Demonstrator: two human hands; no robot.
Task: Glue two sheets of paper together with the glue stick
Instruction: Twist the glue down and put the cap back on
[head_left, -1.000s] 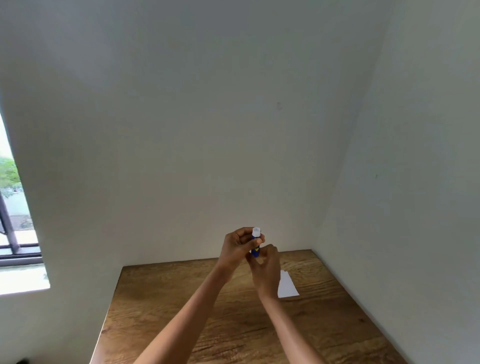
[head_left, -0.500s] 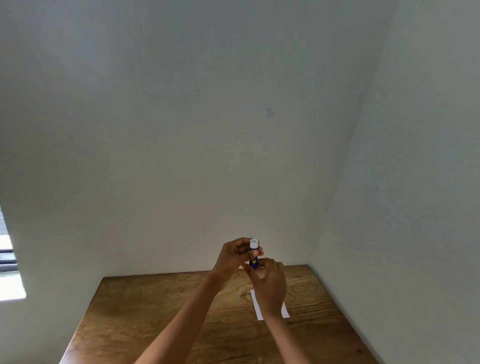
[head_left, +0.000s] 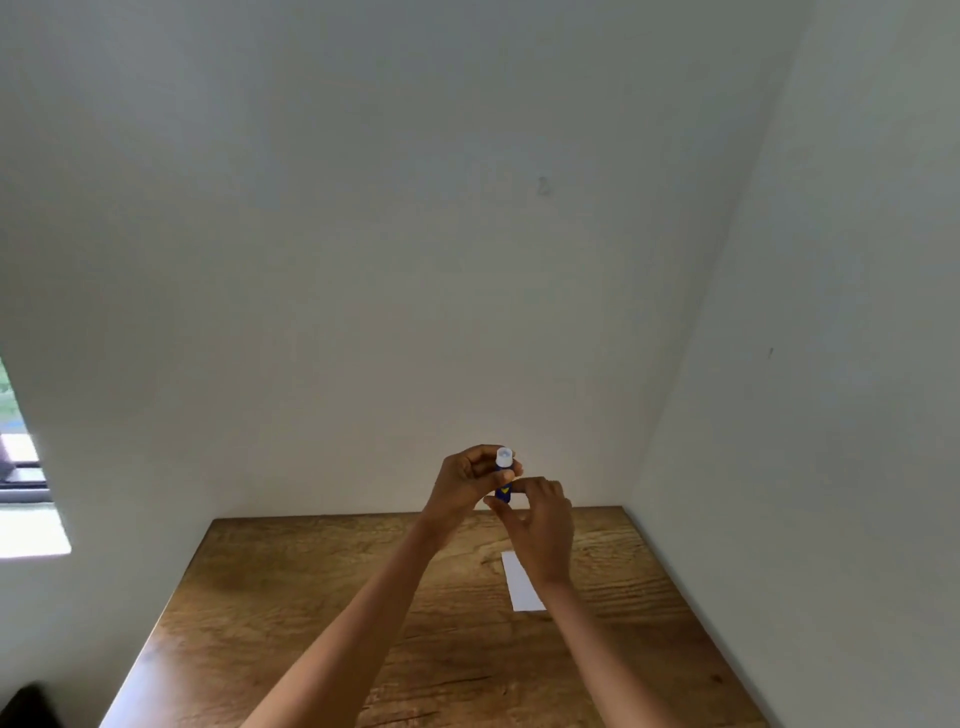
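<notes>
Both hands hold the glue stick upright in the air above the far part of the table, just in front of the far wall. The left hand has its fingers clamped round the upper part, just under the white end; the right hand has thumb and fingertips closed on the blue lower part, as if to twist it. I judge the step to be opening the stick or winding the glue out; whether the white end is a cap or bare glue is too small to tell. A white paper lies flat on the table below the right wrist, partly hidden by it; only one sheet can be made out, and a second may lie under it or out of sight. What could go wrong: a slipping pinch on so small a tube could drop it onto the table, and it may roll. Winding out too much glue could snap it or leave lumps. The loose sheet could slide or crease under the stick unless a hand pins it. A cap set down carelessly could roll off the table.
</notes>
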